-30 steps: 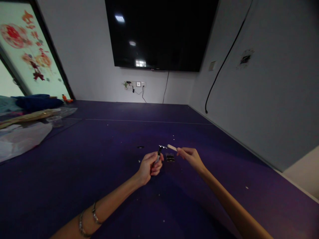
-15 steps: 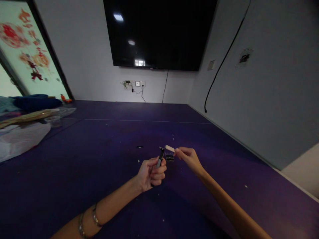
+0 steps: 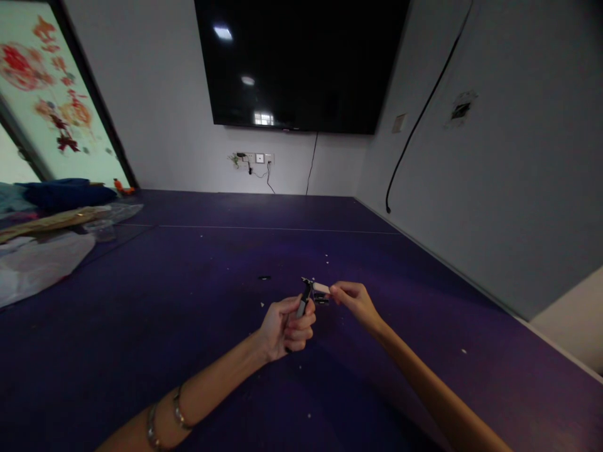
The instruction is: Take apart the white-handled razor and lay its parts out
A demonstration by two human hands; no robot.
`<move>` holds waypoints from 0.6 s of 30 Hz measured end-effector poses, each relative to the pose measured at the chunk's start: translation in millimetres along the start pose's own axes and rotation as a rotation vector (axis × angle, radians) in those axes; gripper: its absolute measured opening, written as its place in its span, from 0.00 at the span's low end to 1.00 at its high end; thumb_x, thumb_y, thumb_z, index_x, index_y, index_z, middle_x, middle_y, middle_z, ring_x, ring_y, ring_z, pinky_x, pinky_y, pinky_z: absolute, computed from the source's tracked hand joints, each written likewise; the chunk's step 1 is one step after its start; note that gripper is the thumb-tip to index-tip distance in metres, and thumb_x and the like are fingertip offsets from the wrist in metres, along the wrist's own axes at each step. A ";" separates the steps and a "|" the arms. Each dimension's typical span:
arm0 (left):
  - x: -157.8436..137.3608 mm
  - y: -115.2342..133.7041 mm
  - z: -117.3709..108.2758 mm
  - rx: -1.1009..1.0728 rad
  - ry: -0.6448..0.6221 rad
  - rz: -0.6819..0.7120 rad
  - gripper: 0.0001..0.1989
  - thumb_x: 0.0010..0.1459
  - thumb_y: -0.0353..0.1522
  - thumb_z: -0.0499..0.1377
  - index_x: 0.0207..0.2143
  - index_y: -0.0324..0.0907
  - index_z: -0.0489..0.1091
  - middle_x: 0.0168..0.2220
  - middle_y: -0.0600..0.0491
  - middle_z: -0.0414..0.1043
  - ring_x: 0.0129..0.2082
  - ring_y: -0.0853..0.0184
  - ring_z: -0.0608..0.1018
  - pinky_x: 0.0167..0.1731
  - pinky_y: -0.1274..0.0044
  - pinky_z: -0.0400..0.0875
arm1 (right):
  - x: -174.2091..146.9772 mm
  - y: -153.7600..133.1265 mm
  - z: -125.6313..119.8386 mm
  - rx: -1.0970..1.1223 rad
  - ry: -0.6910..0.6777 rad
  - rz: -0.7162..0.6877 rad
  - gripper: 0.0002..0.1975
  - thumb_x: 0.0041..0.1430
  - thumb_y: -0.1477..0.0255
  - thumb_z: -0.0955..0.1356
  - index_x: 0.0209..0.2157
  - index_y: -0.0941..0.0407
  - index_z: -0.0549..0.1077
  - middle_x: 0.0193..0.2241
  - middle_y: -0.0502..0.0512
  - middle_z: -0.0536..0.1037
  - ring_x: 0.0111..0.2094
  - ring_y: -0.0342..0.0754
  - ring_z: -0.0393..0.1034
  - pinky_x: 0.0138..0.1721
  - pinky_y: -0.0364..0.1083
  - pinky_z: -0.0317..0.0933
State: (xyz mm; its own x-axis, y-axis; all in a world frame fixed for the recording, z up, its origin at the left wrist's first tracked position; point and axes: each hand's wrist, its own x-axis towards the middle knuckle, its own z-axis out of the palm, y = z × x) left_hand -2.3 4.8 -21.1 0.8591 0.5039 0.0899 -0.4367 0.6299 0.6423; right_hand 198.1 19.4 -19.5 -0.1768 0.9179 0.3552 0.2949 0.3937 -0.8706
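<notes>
My left hand [image 3: 288, 329] is closed around a slim black-and-grey handled tool [image 3: 305, 300], held upright with a small metallic head at its top. I cannot make out its exact kind. Pinched in the fingertips of my right hand [image 3: 355, 302] is a short, flat, pale stick [image 3: 321, 288]. The stick's far end meets or overlaps the tool's head; whether they touch is too small to tell. Just behind and below the stick lies a small black object [image 3: 322, 300], partly covered by it. A thin black piece [image 3: 264, 277] rests farther left on the purple surface [image 3: 188, 276].
Small white scraps [image 3: 464, 351] are scattered over the surface. At the far left lie a plastic bag [image 3: 42, 260] and dark blue cloth [image 3: 70, 193]. A black cable [image 3: 417, 125] hangs along the right wall, and a television [image 3: 301, 63] is mounted ahead.
My right hand has brought the pale stick down and slightly left, against or across the tool's head. My left hand and the tool have hardly moved.
</notes>
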 end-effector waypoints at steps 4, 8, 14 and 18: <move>2.4 3.9 -6.4 0.186 0.087 0.083 0.12 0.57 0.37 0.51 0.26 0.38 0.64 0.14 0.62 0.44 0.12 0.78 0.45 0.09 0.86 0.42 | 3.4 10.1 -10.4 -0.081 0.026 0.049 0.22 0.53 0.55 0.64 0.20 0.59 0.73 0.15 0.48 0.61 0.21 0.42 0.56 0.23 0.42 0.49; 7.6 4.4 -16.5 0.439 0.245 0.188 0.18 0.57 0.42 0.50 0.21 0.38 0.62 0.13 0.61 0.46 0.12 0.77 0.50 0.13 0.82 0.46 | 3.8 -6.1 -23.6 -0.204 0.081 0.030 0.23 0.55 0.54 0.62 0.21 0.58 0.75 0.14 0.48 0.63 0.20 0.42 0.56 0.22 0.42 0.48; 11.2 -1.2 -30.7 0.759 0.380 0.282 0.23 0.56 0.47 0.50 0.17 0.39 0.61 0.14 0.59 0.51 0.15 0.75 0.53 0.18 0.78 0.46 | -5.0 -46.0 -24.3 -0.490 0.071 -0.134 0.18 0.55 0.58 0.65 0.24 0.56 0.78 0.18 0.51 0.73 0.19 0.41 0.60 0.24 0.44 0.48; 9.8 -2.3 -30.1 0.802 0.331 0.354 0.23 0.53 0.49 0.52 0.21 0.37 0.65 0.18 0.55 0.57 0.19 0.72 0.58 0.23 0.77 0.49 | -9.6 -54.0 -18.5 -0.572 0.033 -0.177 0.16 0.55 0.59 0.65 0.25 0.53 0.78 0.22 0.51 0.77 0.20 0.42 0.64 0.32 0.46 0.52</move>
State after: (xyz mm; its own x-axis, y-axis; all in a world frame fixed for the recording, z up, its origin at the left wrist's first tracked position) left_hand -0.9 26.1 -44.6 0.5375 0.8087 0.2390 -0.2376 -0.1266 0.9631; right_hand 201.2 -9.8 30.4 -0.2427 0.8336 0.4961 0.7238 0.4961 -0.4795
